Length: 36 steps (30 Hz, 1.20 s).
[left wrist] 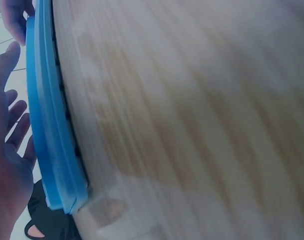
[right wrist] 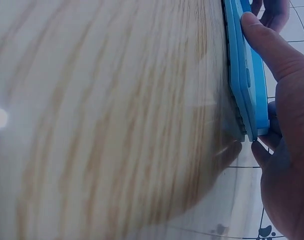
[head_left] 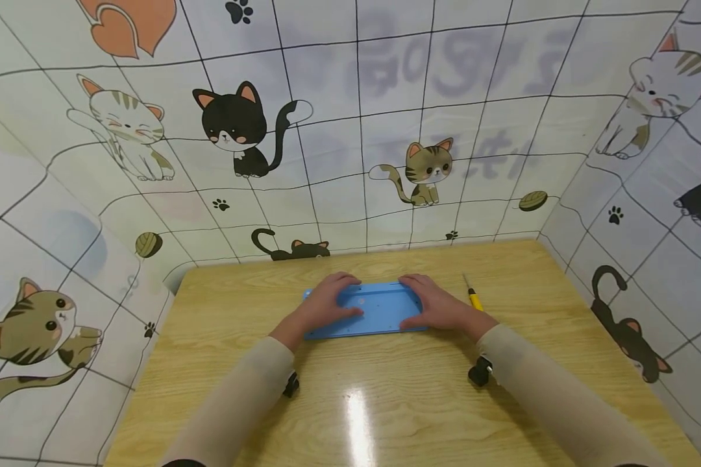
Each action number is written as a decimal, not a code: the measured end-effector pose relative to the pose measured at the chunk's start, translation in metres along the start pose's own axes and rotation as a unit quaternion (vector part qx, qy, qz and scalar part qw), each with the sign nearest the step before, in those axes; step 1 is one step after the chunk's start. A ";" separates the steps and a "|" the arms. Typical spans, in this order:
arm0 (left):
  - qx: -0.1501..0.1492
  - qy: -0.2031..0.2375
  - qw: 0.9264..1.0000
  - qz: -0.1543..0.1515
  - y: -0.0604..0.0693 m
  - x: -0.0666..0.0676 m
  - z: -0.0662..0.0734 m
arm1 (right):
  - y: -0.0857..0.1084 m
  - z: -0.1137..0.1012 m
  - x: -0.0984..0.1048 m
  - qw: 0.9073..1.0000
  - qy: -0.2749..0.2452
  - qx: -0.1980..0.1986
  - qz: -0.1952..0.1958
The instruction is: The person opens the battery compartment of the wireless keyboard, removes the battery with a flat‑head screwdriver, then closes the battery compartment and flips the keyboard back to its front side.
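A blue keyboard (head_left: 380, 308) lies face down on the wooden table, its flat back with small holes turned up. In the right wrist view, a row of bumps like keycaps shows along the lower edge of the keyboard (right wrist: 236, 75). My left hand (head_left: 327, 301) is over its left part, fingers spread toward the far edge; the left wrist view shows the thumb raised off the surface. At the right end, my right hand (head_left: 438, 305) holds the keyboard, with its thumb on the near side and fingers at the far side and end.
A screwdriver (head_left: 473, 298) with a yellow handle lies on the table (head_left: 239, 337) just beyond my right wrist. Cloth walls (head_left: 339, 149) printed with cats and grid lines stand behind the table and at both sides.
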<state>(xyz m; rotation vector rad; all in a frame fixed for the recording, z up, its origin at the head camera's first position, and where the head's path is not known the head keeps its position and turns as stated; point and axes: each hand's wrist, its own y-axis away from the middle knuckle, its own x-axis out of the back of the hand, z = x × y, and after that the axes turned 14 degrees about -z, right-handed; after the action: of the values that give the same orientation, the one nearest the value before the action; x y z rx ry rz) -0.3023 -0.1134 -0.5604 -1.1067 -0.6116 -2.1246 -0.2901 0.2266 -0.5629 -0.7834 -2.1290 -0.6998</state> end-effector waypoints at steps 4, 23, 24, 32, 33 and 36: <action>0.017 0.027 0.999 0.005 -0.007 -0.005 0.002 | -0.001 -0.001 0.000 1.000 -0.003 0.003 0.005; 0.067 0.062 0.996 0.015 -0.011 -0.009 0.005 | -0.017 -0.005 -0.004 0.983 0.027 0.046 0.177; 0.068 0.061 0.996 0.015 -0.011 -0.009 0.005 | -0.019 -0.007 -0.003 0.982 0.025 0.044 0.179; 0.067 0.063 0.996 0.009 -0.011 -0.008 0.006 | -0.032 -0.019 0.001 0.988 0.009 -0.004 0.155; 0.065 0.063 0.996 0.009 -0.011 -0.008 0.006 | -0.034 -0.019 0.001 0.988 0.008 -0.011 0.152; 0.059 0.065 0.996 0.010 -0.011 -0.007 0.006 | -0.038 -0.018 0.000 0.988 0.010 -0.023 0.149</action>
<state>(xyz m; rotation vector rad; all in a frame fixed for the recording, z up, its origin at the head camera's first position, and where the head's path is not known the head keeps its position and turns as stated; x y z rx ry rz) -0.3043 -0.0996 -0.5647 -0.8989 -0.6532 -2.0948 -0.3089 0.1896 -0.5611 -1.0880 -1.9281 -0.5944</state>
